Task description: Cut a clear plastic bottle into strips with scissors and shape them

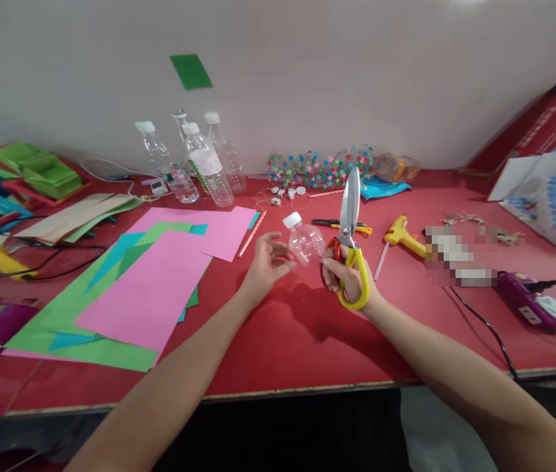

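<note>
My right hand (344,275) is closed around the yellow and red handles of large scissors (350,210), whose shut blades point up. The top part of a small clear plastic bottle (306,241) with a white cap sits between my hands, against my right fingers. My left hand (268,262) is open, palm turned toward the bottle, its fingertips just short of it. I cannot tell whether the bottle rests on the red table (282,341) or is held up.
Pink, green and blue paper sheets (150,288) lie at left. Several water bottles (204,164) stand at the back. A yellow glue gun (403,236), a utility knife (341,226), star decorations (317,169), purple power strips (528,301) and cables lie around.
</note>
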{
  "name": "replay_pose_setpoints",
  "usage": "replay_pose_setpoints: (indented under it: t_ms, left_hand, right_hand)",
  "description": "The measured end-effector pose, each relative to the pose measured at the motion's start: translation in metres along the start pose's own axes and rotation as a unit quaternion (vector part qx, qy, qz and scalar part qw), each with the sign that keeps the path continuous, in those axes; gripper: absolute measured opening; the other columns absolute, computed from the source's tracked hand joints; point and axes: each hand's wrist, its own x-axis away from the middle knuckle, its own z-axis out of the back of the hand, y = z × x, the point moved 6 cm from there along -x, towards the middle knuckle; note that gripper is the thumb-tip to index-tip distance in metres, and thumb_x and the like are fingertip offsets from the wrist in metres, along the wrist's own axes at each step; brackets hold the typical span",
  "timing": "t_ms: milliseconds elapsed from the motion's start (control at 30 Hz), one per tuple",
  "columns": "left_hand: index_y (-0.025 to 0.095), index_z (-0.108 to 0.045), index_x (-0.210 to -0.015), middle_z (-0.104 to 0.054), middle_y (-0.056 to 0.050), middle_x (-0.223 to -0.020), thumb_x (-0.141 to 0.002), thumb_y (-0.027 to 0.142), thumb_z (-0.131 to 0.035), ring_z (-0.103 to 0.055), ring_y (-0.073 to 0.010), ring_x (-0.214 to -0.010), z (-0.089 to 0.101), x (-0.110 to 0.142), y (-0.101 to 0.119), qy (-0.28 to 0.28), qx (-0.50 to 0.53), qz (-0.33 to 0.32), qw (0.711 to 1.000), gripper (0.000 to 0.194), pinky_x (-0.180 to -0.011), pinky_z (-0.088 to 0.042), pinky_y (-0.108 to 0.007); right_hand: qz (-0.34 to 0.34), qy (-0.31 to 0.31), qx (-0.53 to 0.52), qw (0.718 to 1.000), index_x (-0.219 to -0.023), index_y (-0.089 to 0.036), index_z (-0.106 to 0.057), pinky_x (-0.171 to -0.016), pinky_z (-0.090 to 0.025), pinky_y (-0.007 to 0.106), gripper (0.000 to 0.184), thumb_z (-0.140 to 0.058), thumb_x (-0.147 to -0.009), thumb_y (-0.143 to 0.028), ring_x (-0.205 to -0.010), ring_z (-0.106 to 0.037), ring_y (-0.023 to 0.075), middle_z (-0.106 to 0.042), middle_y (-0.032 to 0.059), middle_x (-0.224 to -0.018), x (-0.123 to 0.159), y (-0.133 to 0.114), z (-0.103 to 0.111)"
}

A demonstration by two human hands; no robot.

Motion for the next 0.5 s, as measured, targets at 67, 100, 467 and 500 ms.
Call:
replay_pose_setpoints:
  t_ms: [67,100,467,500]
  left_hand:
    - [0.017,-0.059,-0.087,-0.056,0.003,-0.07,-0.071,0.03,-0.075,-0.053,-0.0085,-0.063,0.001,0.007,-0.001,0.003,-0.001,0.045,0.999,0.026,-0.061,-0.042,-0.022]
    - [0.015,-0.062,-0.08,-0.057,0.001,-0.066,-0.075,0.035,-0.071,-0.052,-0.0087,-0.059,-0.004,0.011,-0.003,-0.025,0.004,0.086,0.996,0.023,-0.058,-0.042,-0.023]
    - [0.013,-0.067,-0.09,-0.072,-0.006,-0.087,-0.07,0.023,-0.078,-0.069,-0.0155,-0.081,-0.03,0.029,-0.006,-0.042,0.205,0.224,0.952,0.025,-0.073,-0.053,-0.027]
    - [0.013,-0.068,-0.089,-0.073,-0.006,-0.085,-0.07,0.021,-0.078,-0.069,-0.0146,-0.08,-0.029,0.029,-0.006,-0.039,0.216,0.228,0.949,0.024,-0.073,-0.053,-0.026]
  right_hand:
    - [-0.002,0.017,0.012,1.0,-0.063,-0.022,-0.046,-0.037,-0.031,0.022,0.023,-0.057,-0.082,-0.03,-0.033,-0.038,0.0069,-0.049,-0.0074,-0.043,0.002,0.001,0.001]
    - [-0.005,0.024,0.022,0.999,-0.064,-0.022,-0.046,-0.038,-0.031,0.022,0.023,-0.057,-0.083,-0.03,-0.034,-0.039,0.0069,-0.049,-0.0072,-0.044,0.003,0.002,0.001]
    - [-0.037,0.063,0.117,0.99,-0.07,-0.023,-0.044,-0.041,-0.034,0.024,0.025,-0.055,-0.084,-0.041,-0.038,-0.041,0.0091,-0.05,-0.0061,-0.048,0.006,0.012,0.0]
    - [-0.041,0.064,0.126,0.989,-0.071,-0.023,-0.044,-0.042,-0.035,0.025,0.025,-0.055,-0.083,-0.042,-0.039,-0.042,0.0093,-0.05,-0.0061,-0.049,0.007,0.011,-0.002]
